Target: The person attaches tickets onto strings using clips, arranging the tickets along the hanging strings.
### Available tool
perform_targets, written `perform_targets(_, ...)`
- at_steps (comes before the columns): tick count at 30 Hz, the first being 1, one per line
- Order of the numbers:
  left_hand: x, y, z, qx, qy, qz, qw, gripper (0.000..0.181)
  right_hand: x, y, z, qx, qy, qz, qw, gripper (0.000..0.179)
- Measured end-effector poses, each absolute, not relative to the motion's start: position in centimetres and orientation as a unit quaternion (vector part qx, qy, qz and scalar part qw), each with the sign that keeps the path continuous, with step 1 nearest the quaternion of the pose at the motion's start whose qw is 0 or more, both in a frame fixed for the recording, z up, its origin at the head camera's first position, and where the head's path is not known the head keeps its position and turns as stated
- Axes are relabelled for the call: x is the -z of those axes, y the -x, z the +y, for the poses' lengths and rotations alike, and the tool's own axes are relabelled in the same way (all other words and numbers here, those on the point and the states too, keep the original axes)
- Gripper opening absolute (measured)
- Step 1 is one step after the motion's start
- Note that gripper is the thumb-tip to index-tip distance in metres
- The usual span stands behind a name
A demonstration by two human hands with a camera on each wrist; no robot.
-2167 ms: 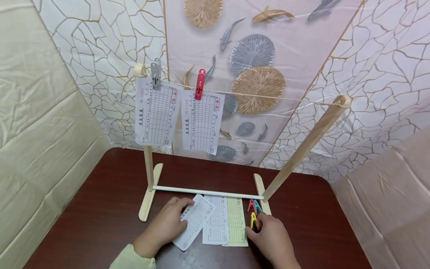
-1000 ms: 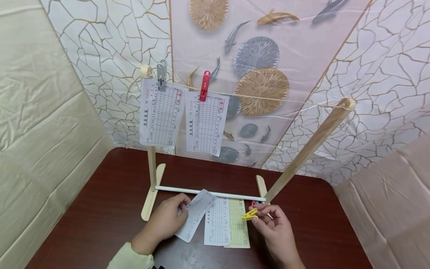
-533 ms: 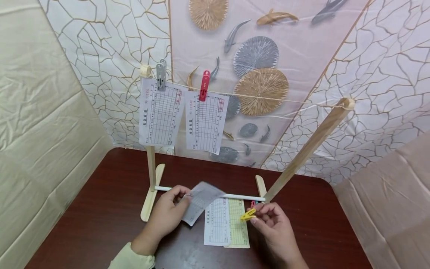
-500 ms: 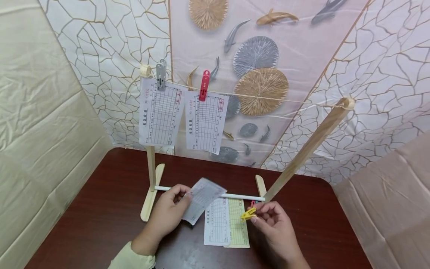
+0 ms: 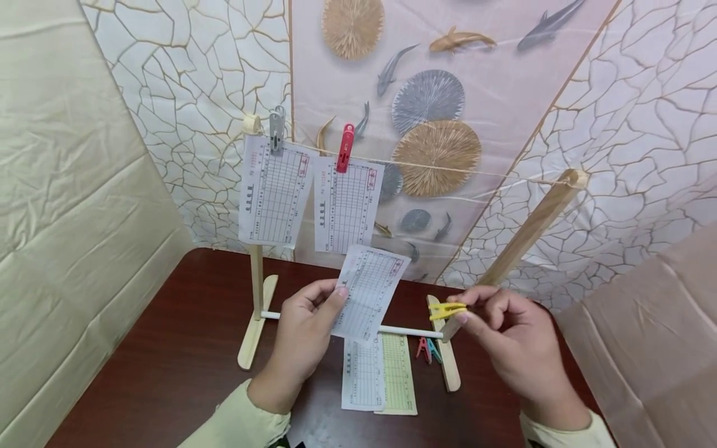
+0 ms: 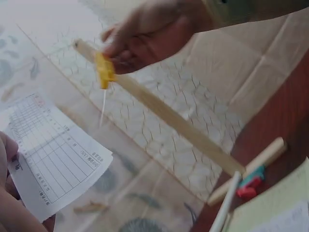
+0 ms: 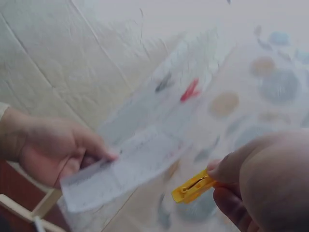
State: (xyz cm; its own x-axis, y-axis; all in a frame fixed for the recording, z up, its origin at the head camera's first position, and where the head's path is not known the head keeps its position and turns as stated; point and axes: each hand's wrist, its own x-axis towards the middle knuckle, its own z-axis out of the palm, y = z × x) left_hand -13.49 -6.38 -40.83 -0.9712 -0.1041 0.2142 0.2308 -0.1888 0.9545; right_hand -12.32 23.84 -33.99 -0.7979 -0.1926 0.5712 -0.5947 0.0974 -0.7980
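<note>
My left hand pinches a white printed receipt slip by its left edge, lifted off the table and tilted. My right hand pinches a yellow clothespin between thumb and fingers, its jaws pointing left toward the slip. Above, two similar slips hang from a string: the left slip under a grey clothespin, the other slip under a red clothespin. In the right wrist view the yellow clothespin is apart from the held slip.
Wooden posts with flat feet and a white crossbar carry the string. On the dark table lie a white slip, a yellow-green slip, and pink and teal clothespins beside the right foot.
My left hand has picked the slip up off the table and raised it toward the string. My right hand has taken the yellow clothespin from the table and lifted it up and rightward.
</note>
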Motion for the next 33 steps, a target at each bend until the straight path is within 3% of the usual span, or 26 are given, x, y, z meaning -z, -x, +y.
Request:
perform_targets(6,38.4,14.0,-5.3,0.776,0.063,-0.619,0.109,0.025,28.1,13.1,23.1,-0.600,-0.309,-0.713,0.190,0.053)
perform_targets(16,35.3,15.1,-3.6,0.781,0.072,-0.610,0.112,0.035,20.0,13.7,21.4,-0.552,-0.314,-0.750,0.183,0.052)
perform_targets(22,34.0,15.8,-3.2,0.781,0.074,-0.608,0.121,0.032,16.3,15.1,20.6,-0.526,-0.350,-0.750,0.199,0.052)
perform_targets(28,33.1,16.3,-3.2,0.787,0.078,-0.602,0.114,0.032,13.5,16.6,19.7,-0.427,-0.310,-0.821,0.219,0.054)
perform_targets(33,32.9,16.4,-3.0,0.785,0.087,-0.603,0.110,0.033,12.2,17.6,19.0,-0.393,-0.293,-0.847,0.205,0.055)
